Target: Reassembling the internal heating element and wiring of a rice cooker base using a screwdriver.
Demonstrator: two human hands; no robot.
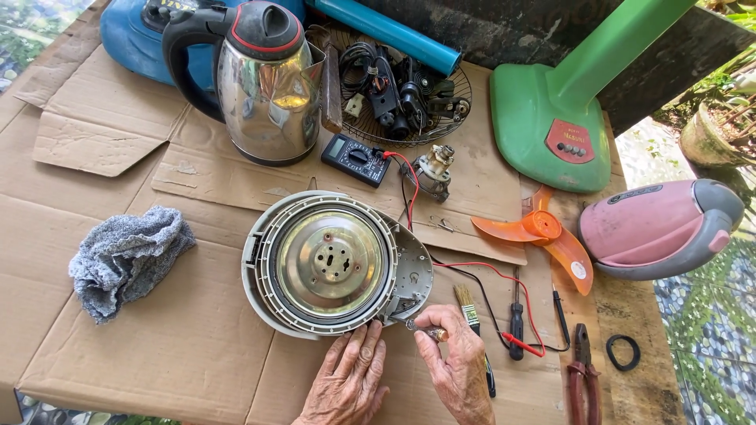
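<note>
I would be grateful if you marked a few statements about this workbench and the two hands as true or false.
1. The right hand holds a small tool against the upturned appliance base. True.
2. The left hand grips the pliers. False: the pliers lie untouched at the right.
3. The grey cloth lies left of the base. True.
4. The steel kettle lies on its side. False: it stands upright.
5. The orange fan blade lies beside the green fan stand. True.

Bright, even daylight, soft shadows, glare on the steel kettle [264, 94]; sharp focus, slight edge distortion.
</note>
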